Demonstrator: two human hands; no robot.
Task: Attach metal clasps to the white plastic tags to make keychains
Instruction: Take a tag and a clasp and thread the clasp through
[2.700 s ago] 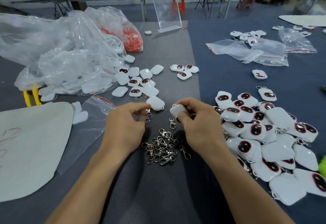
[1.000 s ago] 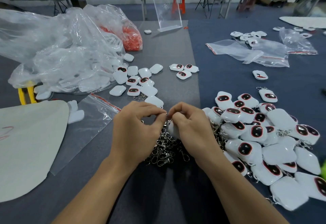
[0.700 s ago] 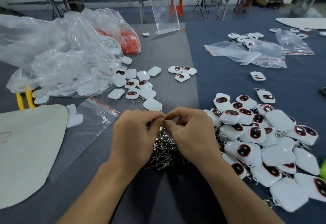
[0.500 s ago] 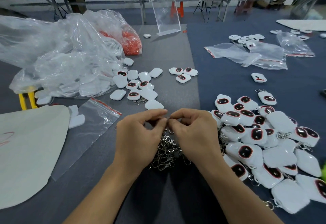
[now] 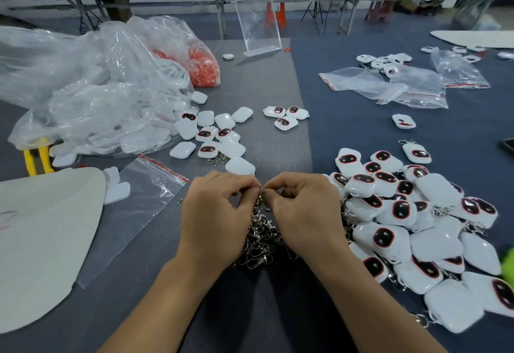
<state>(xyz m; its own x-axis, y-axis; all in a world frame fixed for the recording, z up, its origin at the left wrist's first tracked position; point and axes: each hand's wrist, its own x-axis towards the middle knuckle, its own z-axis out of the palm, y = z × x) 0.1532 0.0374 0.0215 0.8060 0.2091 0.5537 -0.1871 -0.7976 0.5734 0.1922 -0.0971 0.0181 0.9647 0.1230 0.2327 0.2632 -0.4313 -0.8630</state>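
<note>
Threading: our left grip [image 5: 219, 213] and right grip [image 5: 304, 211] pinch one metal clasp [image 5: 261, 200] above the clasp pile [image 5: 258, 241]; next, we judge, a steady twist closes the join.

Pinched between the fingertips of the left hand [image 5: 214, 213] and right hand [image 5: 303, 213]: a small metal piece [image 5: 261, 197], too tiny to tell its shape. Hidden under both hands: much of the clasp pile [image 5: 261, 241]. Cut off by the right edge: a green object [image 5: 510, 268] near, a dark object [image 5: 509, 145] farther. Blurred behind the far-left plastic bag [image 5: 83, 88]: white pieces [image 5: 144, 138] and part of a yellow object [image 5: 39, 155].
</note>
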